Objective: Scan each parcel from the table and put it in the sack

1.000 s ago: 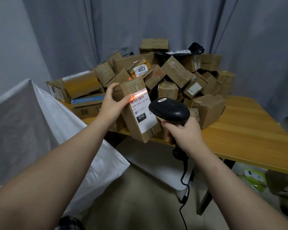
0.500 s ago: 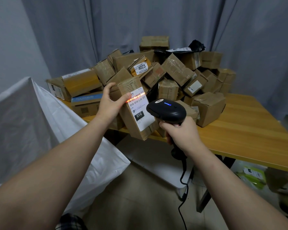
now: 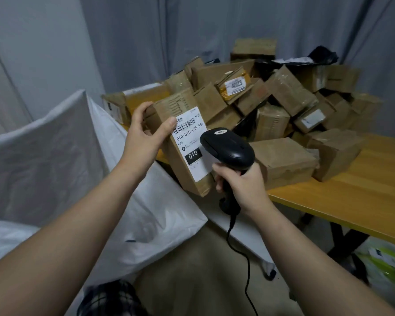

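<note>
My left hand grips a long brown cardboard parcel by its upper end, thumb on the white barcode label that reads 010. The parcel hangs tilted over the gap between the table and the white sack. My right hand holds the black corded barcode scanner by its handle, its head just right of the label. No red scan line shows on the label.
A big heap of brown cardboard parcels covers the left part of the wooden table. The sack's open mouth lies at my left. Grey curtains hang behind. The scanner's cable drops to the floor, and green packets lie under the table.
The red scan line on the label has gone out. The parcel has moved left toward the sack, and my view has swung left with it.
</note>
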Action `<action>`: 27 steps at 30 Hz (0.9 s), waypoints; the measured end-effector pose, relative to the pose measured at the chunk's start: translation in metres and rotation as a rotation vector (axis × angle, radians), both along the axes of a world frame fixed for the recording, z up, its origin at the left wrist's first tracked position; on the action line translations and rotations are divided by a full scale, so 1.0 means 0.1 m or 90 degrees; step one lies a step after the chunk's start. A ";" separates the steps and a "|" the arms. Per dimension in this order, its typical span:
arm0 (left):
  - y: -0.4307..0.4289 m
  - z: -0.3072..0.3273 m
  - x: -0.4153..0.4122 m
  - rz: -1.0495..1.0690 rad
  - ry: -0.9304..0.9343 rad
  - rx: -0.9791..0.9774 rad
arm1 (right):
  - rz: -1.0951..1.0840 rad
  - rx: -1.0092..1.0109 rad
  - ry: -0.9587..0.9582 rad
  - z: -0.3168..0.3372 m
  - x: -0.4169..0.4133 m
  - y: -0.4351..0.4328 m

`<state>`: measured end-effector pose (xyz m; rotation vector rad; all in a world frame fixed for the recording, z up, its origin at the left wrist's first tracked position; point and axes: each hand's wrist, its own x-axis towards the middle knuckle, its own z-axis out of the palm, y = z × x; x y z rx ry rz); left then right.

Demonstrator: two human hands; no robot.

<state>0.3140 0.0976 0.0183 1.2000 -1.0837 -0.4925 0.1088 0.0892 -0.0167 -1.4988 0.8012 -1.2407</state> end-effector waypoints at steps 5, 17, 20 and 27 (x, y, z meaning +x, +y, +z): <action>0.27 -0.25 0.66 0.147 -0.162 0.074 | 0.037 0.093 0.068 -0.31 0.66 -0.08; 0.04 -1.18 1.08 0.174 -0.645 0.679 | 0.048 0.197 0.245 -0.86 1.21 -0.35; -0.12 -1.06 0.86 0.187 -0.652 0.536 | 0.012 0.198 0.227 -0.83 1.02 -0.36; -0.25 -0.59 0.10 0.105 -0.531 0.227 | -0.115 0.083 0.137 -0.52 0.32 -0.28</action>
